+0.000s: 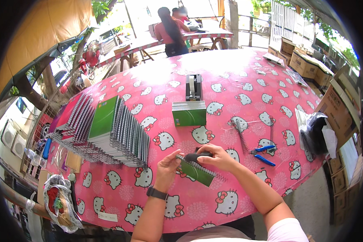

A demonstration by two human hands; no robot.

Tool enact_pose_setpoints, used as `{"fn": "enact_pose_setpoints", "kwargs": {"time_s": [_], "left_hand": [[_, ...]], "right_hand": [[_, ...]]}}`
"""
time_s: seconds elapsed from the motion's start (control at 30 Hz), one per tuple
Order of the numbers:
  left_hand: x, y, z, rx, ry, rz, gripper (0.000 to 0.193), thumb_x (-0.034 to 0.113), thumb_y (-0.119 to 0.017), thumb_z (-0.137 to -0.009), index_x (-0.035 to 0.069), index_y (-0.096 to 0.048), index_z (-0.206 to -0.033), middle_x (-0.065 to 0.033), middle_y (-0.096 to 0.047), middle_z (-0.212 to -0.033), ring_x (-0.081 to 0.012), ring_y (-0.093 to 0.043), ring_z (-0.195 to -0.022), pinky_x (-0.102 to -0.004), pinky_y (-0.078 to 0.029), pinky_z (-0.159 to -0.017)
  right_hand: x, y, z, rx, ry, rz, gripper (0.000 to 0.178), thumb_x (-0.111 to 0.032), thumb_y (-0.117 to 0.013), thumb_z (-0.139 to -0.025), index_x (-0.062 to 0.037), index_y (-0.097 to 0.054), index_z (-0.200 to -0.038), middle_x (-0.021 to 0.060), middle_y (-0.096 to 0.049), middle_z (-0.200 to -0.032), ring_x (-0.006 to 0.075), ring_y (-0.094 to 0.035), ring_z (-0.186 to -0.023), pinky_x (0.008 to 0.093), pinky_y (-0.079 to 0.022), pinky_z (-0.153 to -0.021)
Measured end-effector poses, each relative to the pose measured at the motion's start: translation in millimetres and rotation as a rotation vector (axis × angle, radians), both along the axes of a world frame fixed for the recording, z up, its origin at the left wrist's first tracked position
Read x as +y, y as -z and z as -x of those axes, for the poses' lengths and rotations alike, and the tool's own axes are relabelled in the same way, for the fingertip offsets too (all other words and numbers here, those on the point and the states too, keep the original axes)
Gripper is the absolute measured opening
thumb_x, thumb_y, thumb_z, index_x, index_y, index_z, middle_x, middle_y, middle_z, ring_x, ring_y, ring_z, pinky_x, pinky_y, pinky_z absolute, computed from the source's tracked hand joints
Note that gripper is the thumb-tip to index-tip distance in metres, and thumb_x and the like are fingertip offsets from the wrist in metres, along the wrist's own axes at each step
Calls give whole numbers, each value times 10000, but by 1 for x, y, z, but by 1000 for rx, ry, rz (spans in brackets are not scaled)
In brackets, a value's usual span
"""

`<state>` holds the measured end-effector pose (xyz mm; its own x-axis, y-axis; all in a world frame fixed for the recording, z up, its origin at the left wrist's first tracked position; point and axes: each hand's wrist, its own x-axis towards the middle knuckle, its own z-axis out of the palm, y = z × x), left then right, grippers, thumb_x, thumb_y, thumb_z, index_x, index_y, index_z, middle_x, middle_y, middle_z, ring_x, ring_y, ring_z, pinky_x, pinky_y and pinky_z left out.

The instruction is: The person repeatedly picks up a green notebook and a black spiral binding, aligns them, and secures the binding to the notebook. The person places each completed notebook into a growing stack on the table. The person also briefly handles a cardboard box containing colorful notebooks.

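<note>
A small green notebook (198, 174) is tilted in front of me, close to the near side of the table. My left hand (168, 164) is closed on its left end, thumb and fingers pinching the corner. Along the upper edge, my right hand (218, 158) grips a dark rounded object (196, 156) whose kind I cannot make out; it rests against the row of holes. A loose spiral wire (221, 178) sticks out past the notebook's right end. Just beyond my hands stands a stack of green notebooks (189, 116) without visible coils.
Spiral-bound notebooks pile up at left, green (119, 133) and red (74, 117). A tape dispenser (194, 86) stands behind the middle stack. Blue-handled pliers (264, 155) and loose coils (241, 137) lie at right. Cardboard boxes (336, 111) flank the table; two people work beyond.
</note>
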<state>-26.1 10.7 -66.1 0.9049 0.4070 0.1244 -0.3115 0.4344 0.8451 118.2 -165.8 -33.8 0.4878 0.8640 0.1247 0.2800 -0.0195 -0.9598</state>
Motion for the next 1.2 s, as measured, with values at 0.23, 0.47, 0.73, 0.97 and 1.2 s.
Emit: {"fn": "enact_pose_setpoints", "kwargs": {"time_s": [0.23,0.47,0.73,0.97,1.2], "left_hand": [[-6,-16,4,78,-15,-60,295,-10,-565,-891,17,-604,-1183,-86,-646,-1064,-117,-613,-907,-244,-520,-778],[-31,-35,8,54,-100,-422,263,13,-612,-877,45,-645,-1136,-49,-661,-966,-77,-601,-855,-194,-508,-724],[-40,-42,9,20,-120,-220,195,-33,-647,-832,10,-668,-1022,-36,-668,-901,-64,-599,-782,-178,-493,-644],[-44,-48,9,37,-101,-191,159,-40,-650,-828,-1,-658,-982,-49,-666,-897,-75,-608,-792,-188,-503,-655],[-49,-44,9,-15,-170,-240,146,-39,-652,-832,16,-571,-941,-88,-669,-909,-102,-630,-807,-203,-518,-683]], "right_hand": [[-15,-3,-21,-793,361,164,527,-435,-751,-695,-74,-613,-1055,210,-446,-1342,351,-436,-1188,467,-360,-989],[-4,-46,46,-400,127,-180,276,-155,-736,-771,-42,-602,-984,102,-601,-942,266,-576,-915,358,-487,-766],[0,-44,51,-589,186,-224,205,-119,-680,-812,-31,-595,-975,99,-589,-832,264,-583,-792,352,-479,-670],[-2,-40,54,-234,192,-195,220,-122,-678,-842,-7,-597,-1011,107,-662,-876,171,-660,-784,290,-519,-656],[-3,-45,54,-283,163,-151,246,-200,-704,-837,-6,-604,-952,79,-645,-836,132,-630,-728,265,-501,-622]]}}
